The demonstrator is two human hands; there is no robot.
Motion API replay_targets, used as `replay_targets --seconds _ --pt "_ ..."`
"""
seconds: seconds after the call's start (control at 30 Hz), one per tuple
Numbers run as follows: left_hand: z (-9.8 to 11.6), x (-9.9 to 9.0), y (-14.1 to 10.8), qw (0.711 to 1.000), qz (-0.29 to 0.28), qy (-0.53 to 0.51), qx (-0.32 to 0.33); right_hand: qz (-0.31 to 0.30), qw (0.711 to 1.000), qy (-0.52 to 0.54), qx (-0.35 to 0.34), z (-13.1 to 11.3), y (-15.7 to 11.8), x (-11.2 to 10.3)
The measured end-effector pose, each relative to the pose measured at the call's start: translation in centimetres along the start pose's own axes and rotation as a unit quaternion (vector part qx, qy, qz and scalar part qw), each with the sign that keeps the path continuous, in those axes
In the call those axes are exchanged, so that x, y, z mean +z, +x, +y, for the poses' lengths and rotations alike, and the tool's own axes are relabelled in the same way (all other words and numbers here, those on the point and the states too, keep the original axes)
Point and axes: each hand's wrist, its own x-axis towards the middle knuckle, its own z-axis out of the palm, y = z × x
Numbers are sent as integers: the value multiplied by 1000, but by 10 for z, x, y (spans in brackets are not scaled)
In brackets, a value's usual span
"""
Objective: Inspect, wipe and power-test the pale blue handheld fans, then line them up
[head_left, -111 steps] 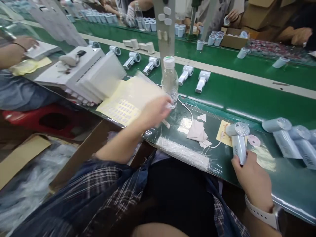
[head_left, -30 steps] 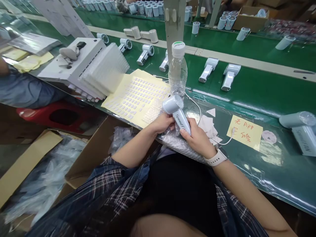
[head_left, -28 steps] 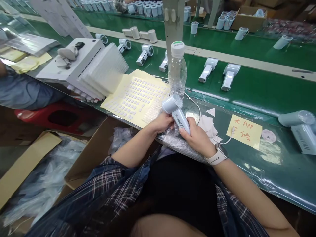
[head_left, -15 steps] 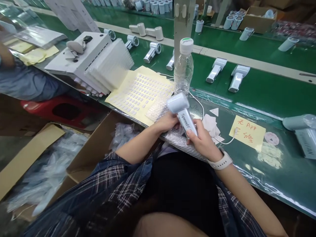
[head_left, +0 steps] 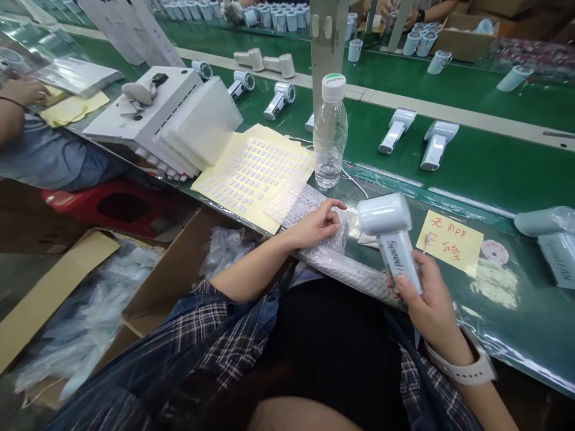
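Note:
My right hand [head_left: 431,308] grips the handle of a pale blue handheld fan [head_left: 385,216] marked "Speed", with its round head uppermost. The fan is tilted over the bench front, and my fingers cover part of its lettering. My left hand [head_left: 315,226] hovers at or just above the bubble wrap [head_left: 341,263], its index finger and thumb apart and no object visible between them. Just beyond that hand a clear water bottle [head_left: 329,140] with a white cap stands upright. Left of it lies a yellow sheet [head_left: 215,175] bearing rows of small pale stickers.
Several fans lie on the green conveyor [head_left: 503,155], and another fan [head_left: 554,251] rests at the right. A handwritten yellow note [head_left: 453,239] is on the bench. Below left stands a cardboard box [head_left: 166,263] with plastic bags. A co-worker's hand [head_left: 27,90] shows at far left.
My right hand has carried the handheld fan rightward, away from my left hand. The left hand no longer touches the fan, and its fingers have come into view.

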Motion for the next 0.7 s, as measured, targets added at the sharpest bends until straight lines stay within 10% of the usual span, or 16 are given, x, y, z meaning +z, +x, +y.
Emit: replay_targets --seconds 0.23,0.5,0.6,0.7 --pt "4 -5 5 976 56 -199 -69 -64 982 -166 -56 -11 19 25" --pt "19 -14 8 974 114 -186 -59 -33 924 -341 -169 -9 18 30" --pt "38 3 -8 992 121 13 40 32 865 -422 -272 -16 13 32" --pt "57 22 -28 931 63 324 155 67 831 -452 -319 -27 12 26"
